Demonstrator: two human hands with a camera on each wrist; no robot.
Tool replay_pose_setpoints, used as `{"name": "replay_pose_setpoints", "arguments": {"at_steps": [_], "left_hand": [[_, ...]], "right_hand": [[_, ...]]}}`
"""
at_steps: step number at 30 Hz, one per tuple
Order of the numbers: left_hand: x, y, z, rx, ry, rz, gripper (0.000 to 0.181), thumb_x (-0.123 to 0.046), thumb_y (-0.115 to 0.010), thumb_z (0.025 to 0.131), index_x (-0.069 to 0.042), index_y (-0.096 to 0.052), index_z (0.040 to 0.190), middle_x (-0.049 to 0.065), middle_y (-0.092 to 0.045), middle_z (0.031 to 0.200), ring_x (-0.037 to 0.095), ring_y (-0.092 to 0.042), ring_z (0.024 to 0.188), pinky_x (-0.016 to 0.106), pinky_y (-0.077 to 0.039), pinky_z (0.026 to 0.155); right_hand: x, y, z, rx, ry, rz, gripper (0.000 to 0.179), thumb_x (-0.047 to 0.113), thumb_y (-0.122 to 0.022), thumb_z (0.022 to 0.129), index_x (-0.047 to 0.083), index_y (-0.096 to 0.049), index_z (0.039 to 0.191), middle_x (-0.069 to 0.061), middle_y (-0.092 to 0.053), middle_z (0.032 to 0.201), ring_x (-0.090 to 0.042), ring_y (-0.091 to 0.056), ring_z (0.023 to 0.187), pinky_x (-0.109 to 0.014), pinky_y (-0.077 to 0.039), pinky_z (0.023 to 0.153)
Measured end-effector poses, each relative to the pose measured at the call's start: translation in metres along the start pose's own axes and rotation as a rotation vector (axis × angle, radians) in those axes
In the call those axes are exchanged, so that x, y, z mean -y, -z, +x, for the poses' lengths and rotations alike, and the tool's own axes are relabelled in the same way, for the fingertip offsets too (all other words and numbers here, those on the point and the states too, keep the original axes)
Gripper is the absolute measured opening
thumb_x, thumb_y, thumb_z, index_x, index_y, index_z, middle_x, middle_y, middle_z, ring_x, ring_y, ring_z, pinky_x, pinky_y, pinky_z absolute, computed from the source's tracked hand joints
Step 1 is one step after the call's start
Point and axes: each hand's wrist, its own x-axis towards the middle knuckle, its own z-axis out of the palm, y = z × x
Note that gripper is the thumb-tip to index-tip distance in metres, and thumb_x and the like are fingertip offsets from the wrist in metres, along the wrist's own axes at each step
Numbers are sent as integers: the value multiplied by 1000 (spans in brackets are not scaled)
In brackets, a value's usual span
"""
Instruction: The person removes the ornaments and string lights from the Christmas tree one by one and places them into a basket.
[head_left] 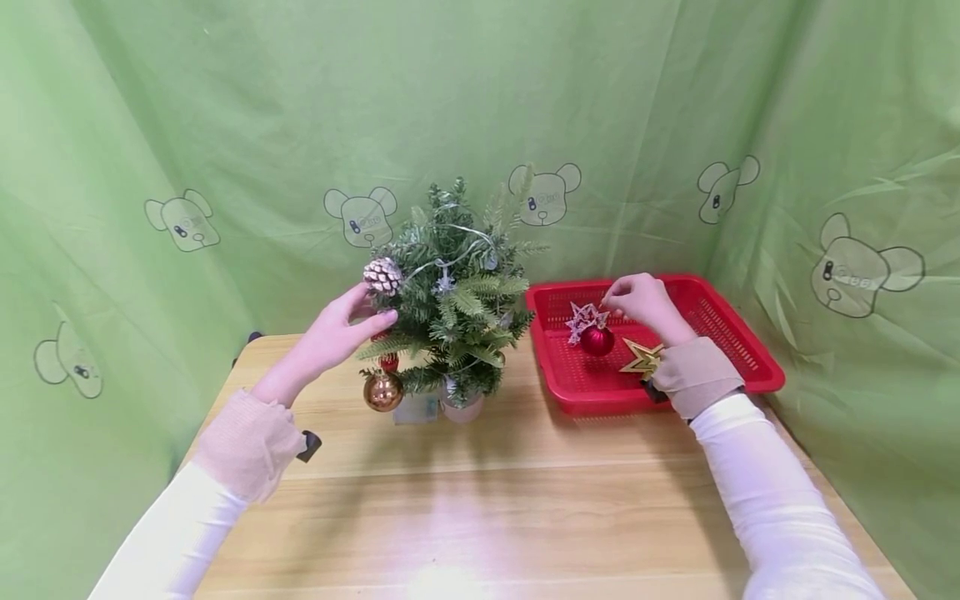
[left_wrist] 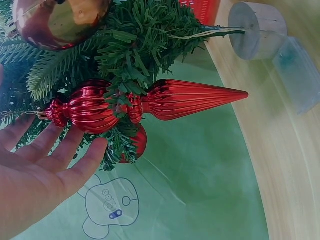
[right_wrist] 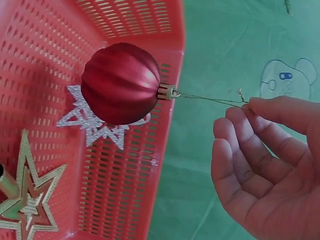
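Note:
My right hand (head_left: 643, 302) pinches the gold string (right_wrist: 210, 99) of a red ball ornament (right_wrist: 120, 84), which hangs over the red basket (head_left: 585, 404). Below the ball in the basket lie a silver star (right_wrist: 92, 122) and a gold star (right_wrist: 31, 200). At the left side of the small Christmas tree (head_left: 465, 308), my left hand (head_left: 337, 329) has its fingers extended, fingertips right at a red finial-shaped ornament (left_wrist: 95, 107). A frosted pine cone (head_left: 382, 276) sits just above that hand, and a shiny gold ball (head_left: 383, 391) hangs below it.
The tree's round base (head_left: 461, 408) stands on the wooden table (head_left: 450, 492), with a small clear block (head_left: 416, 408) beside it. A green curtain (head_left: 450, 92) with bear-head drawings encloses the back and sides.

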Motion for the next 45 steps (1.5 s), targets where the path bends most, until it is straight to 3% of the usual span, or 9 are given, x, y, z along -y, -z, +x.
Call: {"name": "replay_pose_setpoints", "arguments": {"at_steps": [9,19,25,32,39,45], "left_hand": [[-1,0,1,-3,11,5,83,-41,-60,95,-2,-17,154,26,-36,152,40,-42,137,54,-33,115],[0,-1,1,-2,9,-3,82,-41,-60,94,-2,-19,154,26,-38,151,40,-43,137,54,-33,115],[1,-1,2,-3,1,-7,81,-41,-60,94,-2,-20,153,26,-39,150,40,-43,136,54,-34,114],[1,-2,2,-5,-13,-7,79,-40,-60,95,-3,-22,153,25,-42,148,39,-44,135,54,-35,113],[2,-1,2,-5,4,-4,83,-41,-60,94,-3,-17,154,25,-40,150,39,-44,136,54,-34,114],[4,0,1,-6,18,-9,86,-41,-61,94,-2,-14,154,26,-36,152,39,-42,138,53,-33,115]], "right_hand": [[-3,-11,3,9,-21,14,17,8,-62,87,-4,-70,96,1,-65,67,-3,-55,59,-20,-51,56],[-9,-21,6,23,-19,-9,16,6,-60,86,-3,-71,93,3,-61,61,-13,-58,62,-22,-46,58],[-9,-24,6,42,-19,-3,15,7,-62,87,-4,-70,93,0,-62,65,-11,-55,62,-21,-45,57],[-7,-25,5,27,-20,4,14,7,-62,86,-4,-70,92,-10,-67,74,-7,-53,60,-20,-45,55],[-5,-21,5,35,-29,18,17,8,-61,87,-3,-70,95,3,-62,63,-7,-54,58,-20,-46,55],[6,-13,1,20,-17,23,19,10,-62,89,-4,-70,99,-4,-67,70,-3,-56,59,-20,-51,57]]}}
